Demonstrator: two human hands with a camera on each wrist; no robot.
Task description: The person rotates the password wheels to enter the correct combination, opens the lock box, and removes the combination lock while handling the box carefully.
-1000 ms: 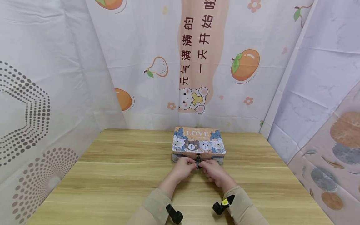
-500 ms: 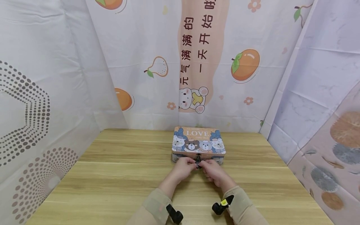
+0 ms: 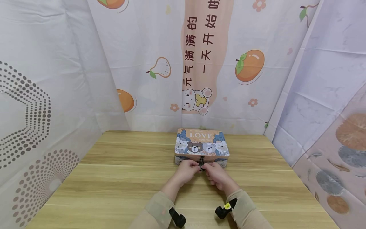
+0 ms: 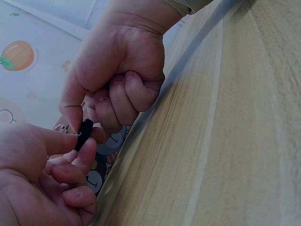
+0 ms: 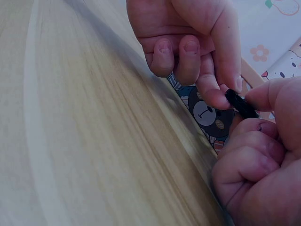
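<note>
A rectangular tin box (image 3: 201, 144) with a bear pattern and the word LOVE on its lid sits shut at the back of the table. On the clasp at its front hangs a small black padlock (image 4: 83, 134). My left hand (image 3: 186, 172) pinches one end of this padlock between thumb and forefinger. From the other side, my right hand (image 3: 220, 176) pinches the opposite end, its remaining fingers curled in. In the right wrist view the padlock (image 5: 241, 103) lies between both sets of fingertips, which hide parts of it. Any markings on it are too small to read.
The wooden table (image 3: 128, 178) spreads around the box and both forearms. Behind the box hangs a white curtain (image 3: 154, 101) with fruit prints. Patterned cloths close off the left and right sides. A small black device is strapped to each wrist.
Both hands stay at the padlock with almost the same grip. The right wrist has shifted very slightly. The tin box has not moved.
</note>
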